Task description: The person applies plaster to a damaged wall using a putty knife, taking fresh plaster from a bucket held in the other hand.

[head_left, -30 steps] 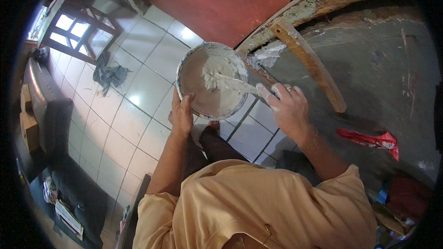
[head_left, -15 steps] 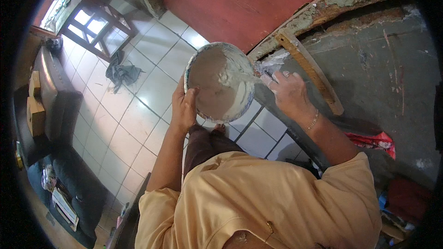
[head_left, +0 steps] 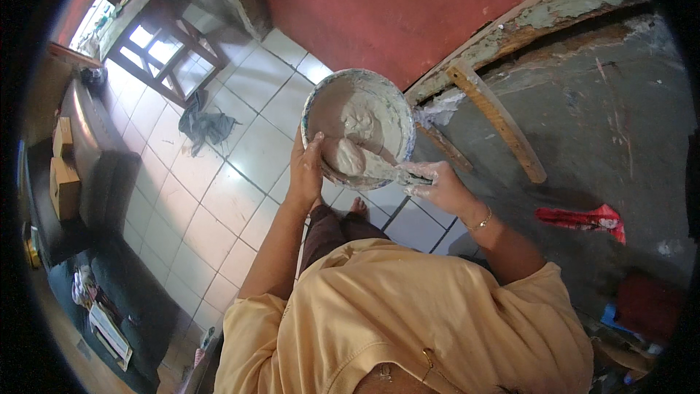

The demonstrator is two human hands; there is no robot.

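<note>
Two full grips: my left hand (head_left: 309,169) clasps the bucket (head_left: 402,102), seemingly steadying it above the floor (head_left: 195,228); my right hand (head_left: 442,185) holds a scraper (head_left: 380,168), blade laden with paste (head_left: 351,157), over the bucket's mouth.

Bucket (head_left: 399,122), centre: whitish with dark bluish smudges; mix (head_left: 359,118) inside pale grey-beige; right hand (head_left: 442,187) smeared white; shirt (head_left: 408,314), lower centre, plain mustard; trousers (head_left: 324,235) dark brown; wall (head_left: 408,14), top, solid red (few pale flecks); floor tiles (head_left: 193,228), left, whitish, dark grid lines; rag (head_left: 208,125), upper left, grey-blue; scrap (head_left: 576,219), right, red, whitish patch; boxes (head_left: 65,188), far left, tan.
</note>
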